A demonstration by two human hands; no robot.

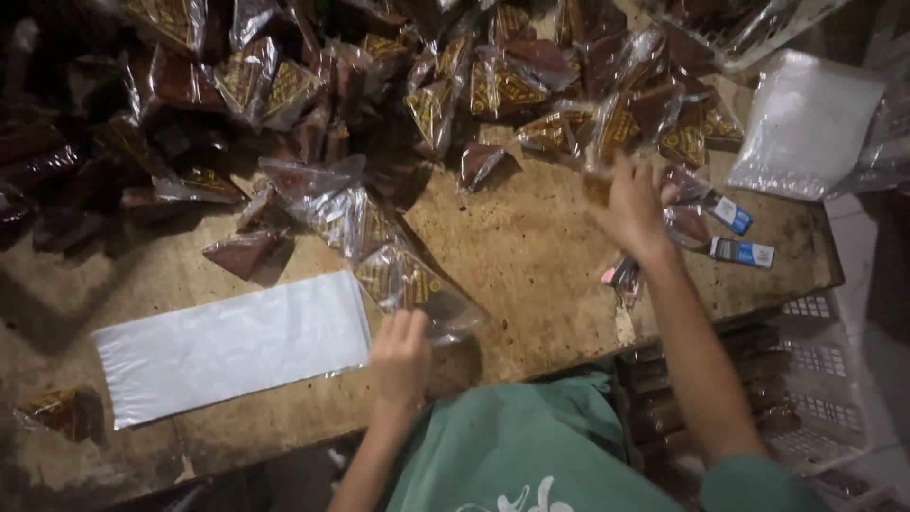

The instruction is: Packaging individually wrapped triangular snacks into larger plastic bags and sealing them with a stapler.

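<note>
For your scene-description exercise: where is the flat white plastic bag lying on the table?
In the head view, the flat white plastic bag lies on the wooden table at lower left, just left of the left hand.

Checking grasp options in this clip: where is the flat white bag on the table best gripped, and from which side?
Probably by its right short edge, coming from the side of the left hand. The flat white bag lies spread flat on the wooden table, and that end lies bare and nearest the hand.

flat white bag (232,346), 2 small boxes (742,251), white crate (825,379)
</note>
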